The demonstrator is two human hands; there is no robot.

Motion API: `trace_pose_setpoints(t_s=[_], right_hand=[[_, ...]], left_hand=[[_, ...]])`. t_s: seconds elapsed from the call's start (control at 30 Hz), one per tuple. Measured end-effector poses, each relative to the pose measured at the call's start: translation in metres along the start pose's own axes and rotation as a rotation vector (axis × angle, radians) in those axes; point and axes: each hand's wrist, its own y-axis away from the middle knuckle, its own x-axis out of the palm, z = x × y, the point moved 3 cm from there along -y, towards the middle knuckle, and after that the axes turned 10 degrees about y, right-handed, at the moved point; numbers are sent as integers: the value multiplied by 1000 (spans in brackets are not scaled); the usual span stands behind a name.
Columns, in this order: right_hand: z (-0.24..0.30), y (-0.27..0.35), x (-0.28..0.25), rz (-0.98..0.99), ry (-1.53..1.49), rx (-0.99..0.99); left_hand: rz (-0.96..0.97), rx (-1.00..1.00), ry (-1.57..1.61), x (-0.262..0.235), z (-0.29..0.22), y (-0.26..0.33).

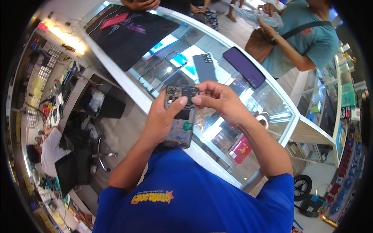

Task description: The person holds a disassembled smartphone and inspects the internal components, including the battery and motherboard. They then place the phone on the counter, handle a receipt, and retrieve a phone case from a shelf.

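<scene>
Close in front of my chest is an opened smartphone (179,131), its back cover off. The circuit board shows at its top and the battery, with a green mark, below. My left hand (158,121) wraps round its left side, the thumb pressed over the board. At the upper right corner my right hand (222,101) is closed, its thumb tip on the edge and its fingers curled; anything small between them is hidden. Beyond, on the glass counter, lie a dark phone back cover (204,69) with camera holes and a purple-dark phone (244,67).
The glass display counter (280,101) spans the space before me. It carries a black mat (132,37) with a red phone (114,21) and a tape roll (263,119). Across it stands a person (311,42) holding clear plastic. Left are a cluttered workbench (58,73) and another person (52,151).
</scene>
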Motion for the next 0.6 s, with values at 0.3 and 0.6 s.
trace_pose_setpoints(t_s=[0.3, 0.6], right_hand=[[5, 1, 18, -69, -14, -40], [-7, -2, 10, -84, 103, -53]], left_hand=[[-7, 57, -50, 1, -10, 12], [23, 22, -78, 5, -3, 8]])
